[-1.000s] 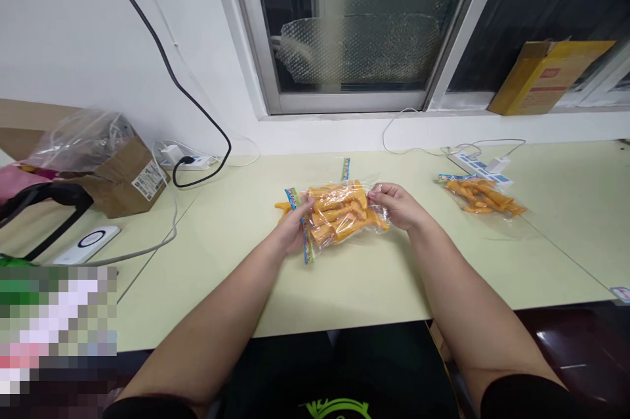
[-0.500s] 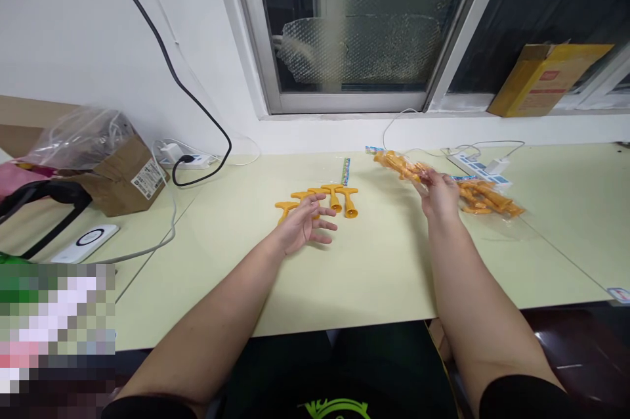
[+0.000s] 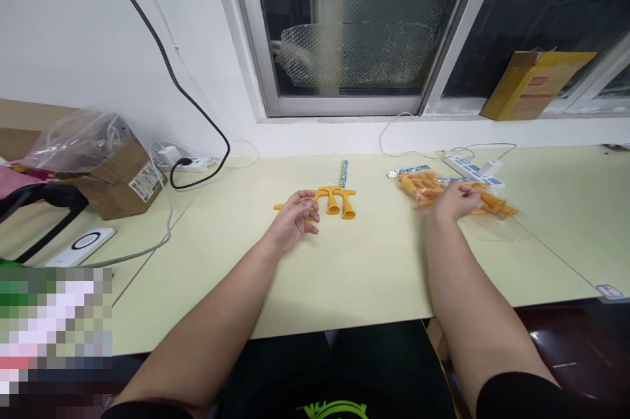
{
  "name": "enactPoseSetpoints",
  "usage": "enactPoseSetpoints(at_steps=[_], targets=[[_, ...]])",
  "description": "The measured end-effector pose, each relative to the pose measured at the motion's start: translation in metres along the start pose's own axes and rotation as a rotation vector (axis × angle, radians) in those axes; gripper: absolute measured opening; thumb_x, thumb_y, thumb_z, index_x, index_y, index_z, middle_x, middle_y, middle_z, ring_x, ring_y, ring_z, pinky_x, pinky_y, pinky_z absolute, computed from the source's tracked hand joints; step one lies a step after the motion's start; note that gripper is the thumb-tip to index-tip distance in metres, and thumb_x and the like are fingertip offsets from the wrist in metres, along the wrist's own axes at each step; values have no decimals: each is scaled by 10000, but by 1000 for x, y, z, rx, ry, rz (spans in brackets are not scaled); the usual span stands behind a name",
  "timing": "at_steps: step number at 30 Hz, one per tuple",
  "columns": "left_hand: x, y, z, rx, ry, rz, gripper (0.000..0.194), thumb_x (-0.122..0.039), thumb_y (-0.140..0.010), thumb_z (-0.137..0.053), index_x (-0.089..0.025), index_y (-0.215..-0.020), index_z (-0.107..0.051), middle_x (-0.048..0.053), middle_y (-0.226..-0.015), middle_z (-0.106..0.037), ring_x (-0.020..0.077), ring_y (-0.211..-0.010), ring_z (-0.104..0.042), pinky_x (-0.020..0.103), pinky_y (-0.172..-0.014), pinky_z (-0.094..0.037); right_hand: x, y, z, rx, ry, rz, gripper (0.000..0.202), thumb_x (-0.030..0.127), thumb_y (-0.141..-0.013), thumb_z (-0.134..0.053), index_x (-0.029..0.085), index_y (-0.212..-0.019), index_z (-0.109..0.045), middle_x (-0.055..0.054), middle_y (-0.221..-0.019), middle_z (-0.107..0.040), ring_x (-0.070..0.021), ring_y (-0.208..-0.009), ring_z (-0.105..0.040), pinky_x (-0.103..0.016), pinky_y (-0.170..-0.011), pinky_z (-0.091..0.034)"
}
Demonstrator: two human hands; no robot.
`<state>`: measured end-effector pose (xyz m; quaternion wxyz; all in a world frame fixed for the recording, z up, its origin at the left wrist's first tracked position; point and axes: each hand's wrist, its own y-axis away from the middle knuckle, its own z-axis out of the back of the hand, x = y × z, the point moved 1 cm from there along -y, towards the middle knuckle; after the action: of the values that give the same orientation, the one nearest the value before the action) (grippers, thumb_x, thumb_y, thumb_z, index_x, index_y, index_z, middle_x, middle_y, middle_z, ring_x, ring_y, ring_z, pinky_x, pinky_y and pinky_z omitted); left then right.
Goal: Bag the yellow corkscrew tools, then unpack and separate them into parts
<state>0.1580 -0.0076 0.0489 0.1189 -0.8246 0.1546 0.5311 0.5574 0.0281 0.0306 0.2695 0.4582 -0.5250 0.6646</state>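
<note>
My left hand (image 3: pixel 290 225) hovers over the near side of a row of yellow T-shaped plastic pieces (image 3: pixel 349 207) with flared, cup-like ends. Its fingers are loosely curled and apart, with nothing visible in them, and they hide part of the row. Over to the right, a clear bag of orange-yellow plastic pieces (image 3: pixel 416 184) lies on the table. A second such bag (image 3: pixel 499 203) is just beyond it. My right hand (image 3: pixel 455 201) is between the two bags, its fingers curled together; what they pinch, if anything, is hidden.
Behind the row lies a clear wrapper with a patterned strip (image 3: pixel 344 174). Power strips (image 3: pixel 475 171) and cables run along the wall. At left are an opened cardboard box (image 3: pixel 121 176) and a white charging pad (image 3: pixel 81 247). A yellow carton (image 3: pixel 539 87) leans on the window ledge.
The bag that my right hand held up is down on the table. That hand has moved right and its fingers have curled. My left hand has shifted slightly left, its fingers less spread.
</note>
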Motion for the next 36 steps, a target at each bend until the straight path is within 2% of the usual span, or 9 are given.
enactPoseSetpoints(at_steps=[3, 6, 8, 15, 19, 22, 28, 32, 36], targets=[[-5, -2, 3, -98, 1, -57, 337, -305, -786, -749, -239, -1067, -575, -26, -837, -569, 112, -665, -579, 204, -502, -497, 10, -1, 3, -265, -17, 2, 272, 131, -788, -512, 284, -745, -292, -29, -887, -434, -249, -951, -562, -510, -977, -478], [-6, -4, 8, -189, -100, -140, 282, -302, -768, -735, -237, -993, -578, -40, -750, -545, 114, -622, -545, 217, -519, -457, 20, 12, -5, -187, -88, 85, 240, 151, -784, -541, 275, -750, -339, 15, -779, -415, -187, -745, -514, -393, -801, -507], [-5, -4, 12, -246, -281, -231, 206, -297, -773, -721, -228, -926, -602, -30, -736, -546, 121, -626, -533, 246, -569, -459, 26, 31, -14, -14, -126, 136, 196, 202, -799, -565, 264, -752, -384, 31, -730, -422, -162, -670, -481, -339, -713, -489], [-4, -5, 20, -276, -1054, -442, 42, -246, -806, -628, -242, -830, -662, 56, -955, -667, 257, -1010, -596, 406, -960, -452, 45, 110, -39, 943, -188, 480, 133, 340, -866, -638, 231, -929, -595, -27, -826, -576, -191, -745, -536, -346, -724, -475], [-10, -5, 24, -362, -1296, -486, 87, -219, -819, -584, -240, -852, -662, 61, -1000, -684, 269, -1058, -599, 428, -1008, -429, 49, 132, -43, 1152, -176, 622, 215, 355, -861, -687, 238, -1039, -661, -89, -1046, -640, -261, -1014, -595, -439, -930, -495], [-13, -2, 28, -478, -1446, -385, 145, -280, -835, -617, -262, -947, -707, 75, -1133, -686, 316, -1199, -551, 498, -1084, -356, 49, 141, -44, 1238, -128, 699, 372, 374, -835, -734, 252, -1179, -667, -116, -1219, -625, -299, -1187, -560, -494, -1048, -455], [-3, 0, 32, -236, -1533, -129, 605, -571, -810, -691, -364, -1373, -620, 87, -1505, -535, 395, -1440, -378, 570, -1170, -259, 53, 157, -48, 1320, 9, 814, 535, 438, -817, -757, 283, -1316, -639, -116, -1465, -560, -342, -1381, -479, -566, -1143, -374], [5, 0, 32, -85, -1487, -75, 639, -579, -834, -670, -391, -1438, -575, 73, -1560, -490, 385, -1456, -384, 537, -1164, -314, 53, 162, -51, 1374, -20, 823, 565, 378, -830, -741, 241, -1363, -614, -128, -1424, -615, -329, -1360, -534, -539, -1139, -409], [10, -2, 36, -45, -1443, -80, 573, -545, -868, -643, -391, -1418, -601, 68, -1541, -516, 382, -1471, -375, 547, -1184, -296, 54, 158, -50, 1397, -43, 797, 500, 328, -846, -718, 235, -1330, -636, -120, -1362, -655, -310, -1330, -568, -500, -1117, -449]])
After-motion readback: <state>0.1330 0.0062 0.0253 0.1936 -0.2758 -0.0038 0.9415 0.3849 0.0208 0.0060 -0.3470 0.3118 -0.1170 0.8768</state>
